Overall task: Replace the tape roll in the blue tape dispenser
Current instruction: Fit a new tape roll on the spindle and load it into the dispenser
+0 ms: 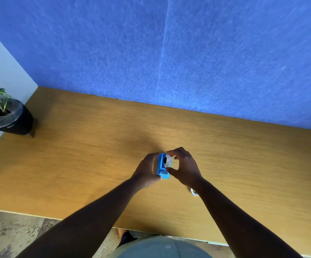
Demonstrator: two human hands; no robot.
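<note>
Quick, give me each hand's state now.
Left hand: grip closed on the blue tape dispenser.
Right hand: grip pinching the tape roll.

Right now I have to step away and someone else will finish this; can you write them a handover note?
Left hand: grips the dispenser on the desk.
Right hand: fingers pinch a white roll at the dispenser's top.
A second white ring lies on the desk, half hidden by the right wrist.
Done: unclear which roll is new.
Left: confirm the roll is seated, thread tape to the cutter.
</note>
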